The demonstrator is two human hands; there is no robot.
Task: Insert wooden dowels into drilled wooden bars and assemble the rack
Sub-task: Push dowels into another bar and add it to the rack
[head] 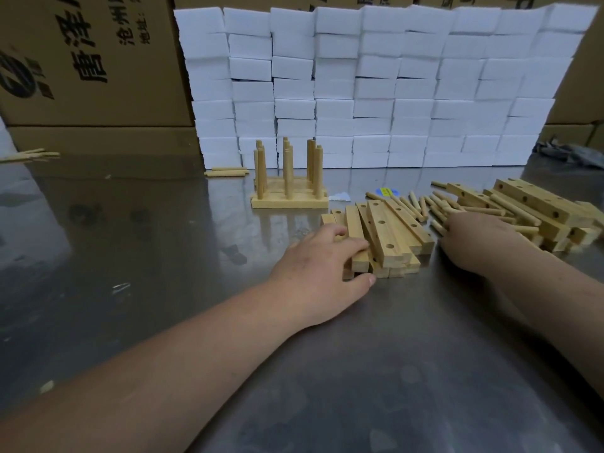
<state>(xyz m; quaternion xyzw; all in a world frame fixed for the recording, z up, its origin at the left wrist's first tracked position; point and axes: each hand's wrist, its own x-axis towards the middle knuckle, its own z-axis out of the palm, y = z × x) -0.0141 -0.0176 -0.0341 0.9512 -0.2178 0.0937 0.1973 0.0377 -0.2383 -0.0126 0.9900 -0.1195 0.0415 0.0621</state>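
Meanwhile, a bar [354, 223] among the drilled bars [392, 233] piled between the hands is gripped by the outstretched left hand [322, 263], while loose dowels [421, 206] are touched by the right hand [477, 240], its grasp hidden.

The right hand [477, 238] is blurred, fingertips buried among loose dowels [420, 207], perhaps pinching one. The left hand [323, 266] covers ends of the near bars [389, 230]. Right of both, a bar pile [539, 204] is cut off.
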